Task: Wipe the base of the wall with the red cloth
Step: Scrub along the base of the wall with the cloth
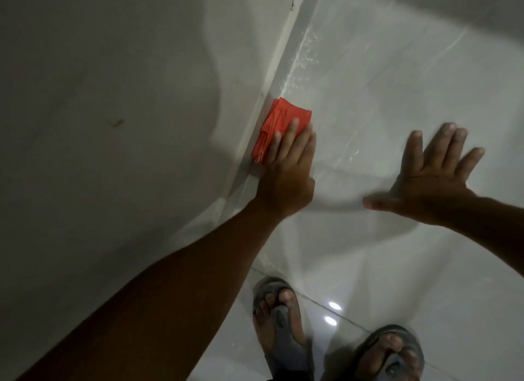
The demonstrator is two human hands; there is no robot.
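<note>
A folded red cloth [279,122] lies pressed against the base of the wall [286,57], where the pale skirting strip meets the floor. My left hand [286,170] rests flat on the cloth's lower half, fingers spread over it and pushing it into the corner. My right hand [428,176] hovers over the floor to the right, palm down, fingers spread wide, holding nothing. The cloth's lower edge is hidden under my left hand.
The grey-white wall [99,111] fills the left side. Glossy white floor tiles [411,68] fill the right, with wet streaks [304,51] beside the skirting further along. My two feet in grey sandals [279,321] stand at the bottom.
</note>
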